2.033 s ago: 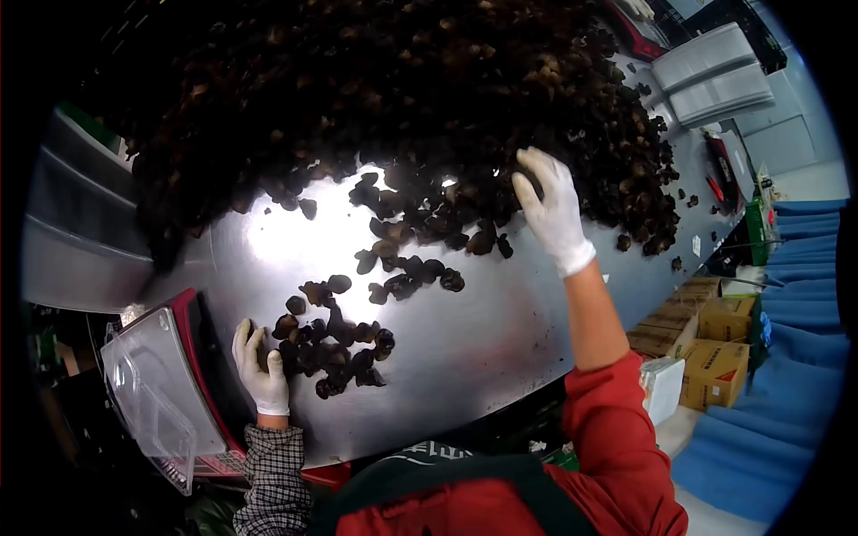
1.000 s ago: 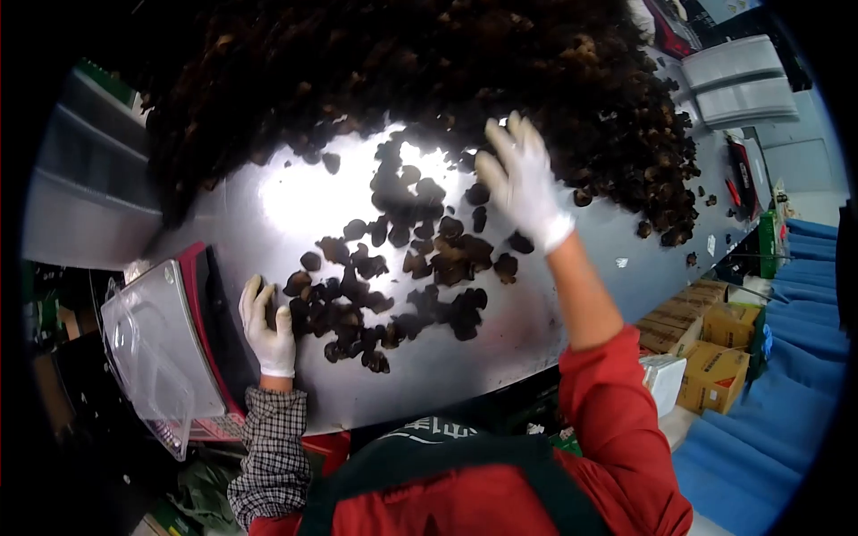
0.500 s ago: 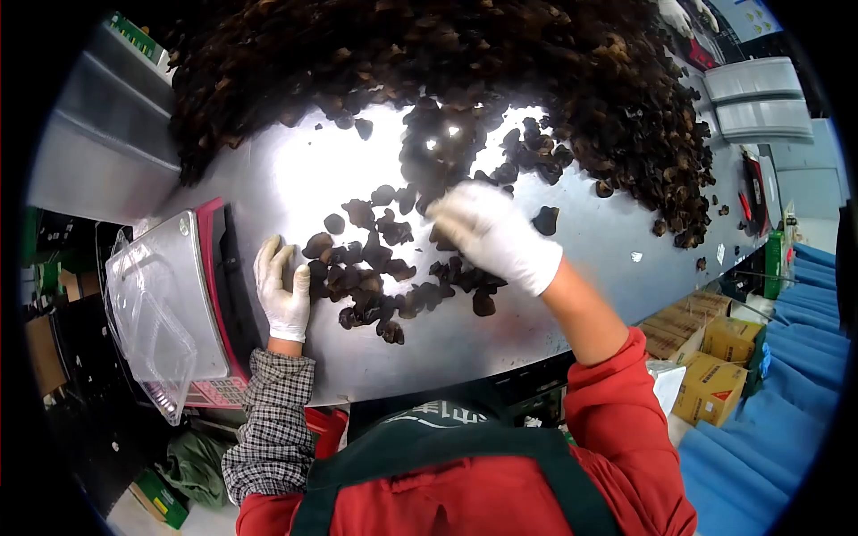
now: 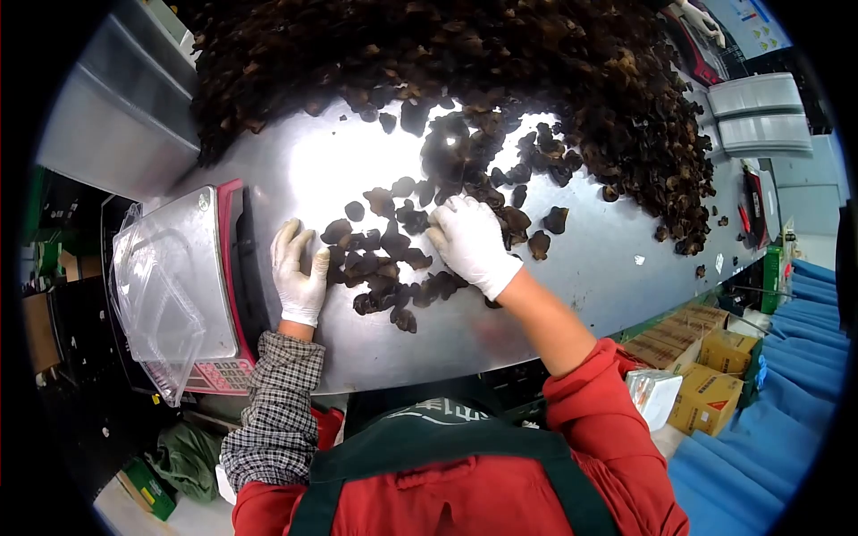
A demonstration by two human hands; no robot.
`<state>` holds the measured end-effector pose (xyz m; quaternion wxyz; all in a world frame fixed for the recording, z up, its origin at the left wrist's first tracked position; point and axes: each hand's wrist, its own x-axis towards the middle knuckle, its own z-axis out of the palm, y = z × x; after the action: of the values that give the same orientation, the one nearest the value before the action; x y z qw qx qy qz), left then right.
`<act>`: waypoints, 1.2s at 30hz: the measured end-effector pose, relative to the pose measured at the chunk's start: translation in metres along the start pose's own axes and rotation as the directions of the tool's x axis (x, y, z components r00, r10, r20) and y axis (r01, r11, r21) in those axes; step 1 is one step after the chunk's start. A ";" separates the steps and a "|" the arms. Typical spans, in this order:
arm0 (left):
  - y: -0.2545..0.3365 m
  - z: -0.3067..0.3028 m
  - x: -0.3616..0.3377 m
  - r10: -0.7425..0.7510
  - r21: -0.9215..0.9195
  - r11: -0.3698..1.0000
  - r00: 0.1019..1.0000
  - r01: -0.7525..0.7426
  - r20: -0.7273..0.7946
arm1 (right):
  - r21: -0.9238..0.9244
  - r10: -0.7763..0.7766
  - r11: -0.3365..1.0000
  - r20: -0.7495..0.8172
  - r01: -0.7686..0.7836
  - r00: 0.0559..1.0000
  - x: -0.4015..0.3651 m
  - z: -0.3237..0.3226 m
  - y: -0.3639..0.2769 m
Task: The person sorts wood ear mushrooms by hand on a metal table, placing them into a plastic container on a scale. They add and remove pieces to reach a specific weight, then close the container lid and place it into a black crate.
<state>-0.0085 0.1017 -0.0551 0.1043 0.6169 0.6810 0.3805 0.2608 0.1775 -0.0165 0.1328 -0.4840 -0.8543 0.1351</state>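
Loose wood ear mushrooms (image 4: 380,259), dark brown and curled, lie scattered over the shiny metal table (image 4: 357,353) between my two hands. White gloves cover both hands. My left hand (image 4: 298,279) rests on the metal at the left edge of the scatter, fingers stretched and thumb apart, holding nothing. Among the mushrooms, my right hand (image 4: 471,246) is down with its fingers bent inward; what lies under the fingertips is hidden. A few pieces (image 4: 514,223) sit just right of that hand.
A big heap of wood ears (image 4: 447,54) fills the table's far side. At left stands a scale (image 4: 179,286) with a clear plastic lid (image 4: 156,330) on it. Stacked clear trays (image 4: 760,112) and another person's gloved hand (image 4: 702,22) are far right. Cardboard boxes (image 4: 706,397) stand below.
My right hand has moved slightly left and nearer to me, and its fingers have curled in. Several mushrooms right of it are now uncovered. My left hand stays flat; the whole view has shifted slightly.
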 end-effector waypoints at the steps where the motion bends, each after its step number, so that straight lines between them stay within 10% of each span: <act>1: -0.001 0.001 0.000 0.004 0.002 1.000 1.000 -0.004 -0.001 | -0.088 0.001 0.996 0.012 0.000 1.000 0.001 0.002 -0.004; 5: -0.002 0.001 0.000 0.002 -0.012 1.000 1.000 -0.002 0.000 | -0.108 -0.039 0.993 -0.016 0.037 0.999 0.005 0.009 -0.007; 11: 0.000 0.000 -0.001 -0.024 -0.002 1.000 1.000 0.024 0.005 | 0.345 0.050 0.939 -0.164 0.010 0.985 -0.020 -0.046 0.005; 16: -0.001 0.000 0.000 -0.007 0.001 1.000 1.000 0.007 0.025 | 0.424 0.328 0.840 0.100 -0.339 0.939 -0.132 -0.141 0.032; 20: 0.000 0.000 0.001 0.004 0.023 1.000 0.999 -0.005 0.043 | 0.137 0.679 0.632 0.376 -0.763 0.630 -0.251 -0.163 0.074; 22: 0.002 0.001 0.002 0.011 0.029 1.000 0.999 -0.012 0.048 | -0.278 0.594 0.801 0.257 -0.531 0.762 -0.270 -0.167 0.068; 25: 0.002 0.000 0.000 0.014 0.039 0.999 0.998 -0.017 0.059 | 0.226 0.488 0.840 0.081 -0.493 0.869 -0.206 -0.148 0.046; 29: -0.002 0.003 0.000 0.011 0.032 0.999 0.999 -0.013 0.052 | 0.015 -0.141 0.989 -0.252 0.149 0.957 -0.073 -0.070 0.000; 36: -0.003 0.001 -0.001 0.012 0.022 1.000 0.999 -0.013 0.035 | -0.294 -0.117 0.946 0.095 0.140 0.989 0.001 -0.003 -0.016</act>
<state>-0.0105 0.1015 -0.0579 0.1069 0.6290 0.6793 0.3626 0.2486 0.1708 -0.0081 0.0339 -0.4363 -0.8991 0.0134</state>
